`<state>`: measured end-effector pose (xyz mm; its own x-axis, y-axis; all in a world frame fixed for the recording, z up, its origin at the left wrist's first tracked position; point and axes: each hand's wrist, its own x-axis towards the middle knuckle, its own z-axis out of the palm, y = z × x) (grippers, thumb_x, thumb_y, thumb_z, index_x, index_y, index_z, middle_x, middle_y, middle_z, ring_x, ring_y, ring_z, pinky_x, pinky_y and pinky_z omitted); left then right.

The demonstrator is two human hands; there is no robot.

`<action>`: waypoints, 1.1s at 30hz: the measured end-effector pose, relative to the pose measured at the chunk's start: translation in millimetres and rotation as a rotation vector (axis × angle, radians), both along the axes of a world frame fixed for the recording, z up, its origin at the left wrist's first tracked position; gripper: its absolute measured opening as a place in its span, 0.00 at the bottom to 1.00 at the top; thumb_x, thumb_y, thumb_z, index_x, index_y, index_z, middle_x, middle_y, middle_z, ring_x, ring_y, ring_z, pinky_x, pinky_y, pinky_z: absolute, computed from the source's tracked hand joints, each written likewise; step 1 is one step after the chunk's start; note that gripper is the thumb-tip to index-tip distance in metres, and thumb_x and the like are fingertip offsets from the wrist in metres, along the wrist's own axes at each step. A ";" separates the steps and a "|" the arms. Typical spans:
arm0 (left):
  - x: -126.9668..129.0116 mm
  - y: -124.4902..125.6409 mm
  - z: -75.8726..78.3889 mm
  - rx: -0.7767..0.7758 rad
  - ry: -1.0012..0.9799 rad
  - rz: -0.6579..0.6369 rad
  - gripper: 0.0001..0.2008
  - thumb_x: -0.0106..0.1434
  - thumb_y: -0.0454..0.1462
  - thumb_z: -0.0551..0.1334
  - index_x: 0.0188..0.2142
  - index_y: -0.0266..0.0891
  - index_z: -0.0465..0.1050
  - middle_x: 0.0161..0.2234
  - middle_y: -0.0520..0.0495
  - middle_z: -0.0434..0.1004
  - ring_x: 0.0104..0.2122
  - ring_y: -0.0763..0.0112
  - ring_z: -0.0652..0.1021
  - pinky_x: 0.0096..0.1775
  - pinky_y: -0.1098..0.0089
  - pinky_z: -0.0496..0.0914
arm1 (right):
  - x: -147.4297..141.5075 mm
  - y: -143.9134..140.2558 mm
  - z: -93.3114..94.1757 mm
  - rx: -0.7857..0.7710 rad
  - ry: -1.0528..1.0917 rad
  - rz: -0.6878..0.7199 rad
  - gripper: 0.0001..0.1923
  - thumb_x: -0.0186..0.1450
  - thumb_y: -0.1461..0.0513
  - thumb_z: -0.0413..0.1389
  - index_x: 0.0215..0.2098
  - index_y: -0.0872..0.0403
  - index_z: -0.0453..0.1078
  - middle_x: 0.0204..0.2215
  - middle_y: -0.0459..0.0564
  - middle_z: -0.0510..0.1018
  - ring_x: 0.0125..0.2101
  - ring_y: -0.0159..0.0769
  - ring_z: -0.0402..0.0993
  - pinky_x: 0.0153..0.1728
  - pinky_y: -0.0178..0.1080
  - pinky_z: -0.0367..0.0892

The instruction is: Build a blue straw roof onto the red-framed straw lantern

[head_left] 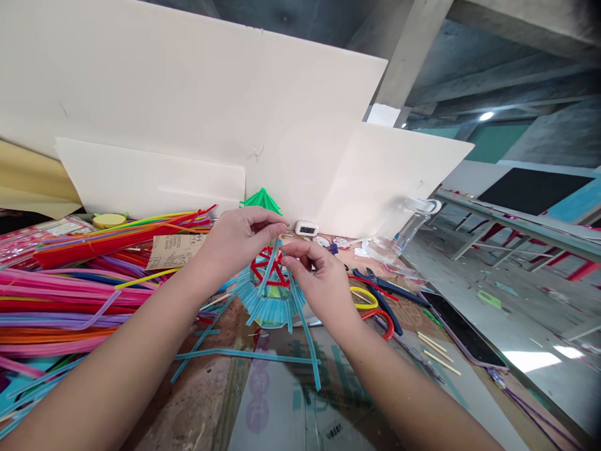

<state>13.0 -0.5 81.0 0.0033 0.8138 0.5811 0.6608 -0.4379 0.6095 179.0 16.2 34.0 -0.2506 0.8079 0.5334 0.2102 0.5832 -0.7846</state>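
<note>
Printed text on brown card (174, 250), digits on small white display (306, 228), large characters on tabletop sheet (300, 401): all illegible.

Bright, even daylight; a ceiling lamp (486, 116) glows at upper right, glare patches shine on the glossy floor (530, 358), and wide-angle distortion bends the edges.

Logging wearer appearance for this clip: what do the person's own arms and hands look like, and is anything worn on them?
Both forearms are bare, no sleeves in view. The left hand and right hand show no gloves, rings, watch or wristbands. Fingernails look short and unpainted.
</note>
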 end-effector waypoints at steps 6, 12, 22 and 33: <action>-0.3 0.4 0.2 0.010 0.005 -0.032 0.11 0.62 0.43 0.60 0.37 0.42 0.80 0.33 0.50 0.82 0.31 0.70 0.77 0.36 0.71 0.70 | -1.5 4.8 -3.5 -0.161 0.126 0.099 0.11 0.59 0.59 0.60 0.39 0.55 0.72 0.33 0.49 0.79 0.30 0.33 0.71 0.31 0.37 0.66; -0.7 -0.3 0.8 0.010 0.019 -0.031 0.11 0.62 0.43 0.60 0.37 0.41 0.80 0.34 0.50 0.82 0.31 0.70 0.77 0.37 0.70 0.71 | -2.4 5.9 -3.8 -0.148 0.108 0.087 0.12 0.60 0.58 0.59 0.40 0.56 0.75 0.35 0.51 0.79 0.32 0.35 0.72 0.33 0.38 0.67; -0.8 -0.2 0.3 0.008 0.036 -0.007 0.12 0.62 0.44 0.60 0.37 0.43 0.80 0.34 0.50 0.82 0.32 0.69 0.77 0.37 0.70 0.71 | -3.3 -0.9 -1.0 -0.076 0.050 0.024 0.10 0.61 0.60 0.58 0.40 0.55 0.75 0.32 0.48 0.77 0.28 0.31 0.65 0.31 0.35 0.63; -0.9 0.3 0.1 0.017 0.038 -0.010 0.12 0.62 0.45 0.60 0.39 0.44 0.80 0.36 0.49 0.82 0.34 0.68 0.78 0.36 0.71 0.71 | -7.0 -0.1 0.0 -0.211 0.235 0.123 0.10 0.57 0.60 0.61 0.32 0.54 0.65 0.24 0.42 0.70 0.24 0.28 0.63 0.26 0.33 0.59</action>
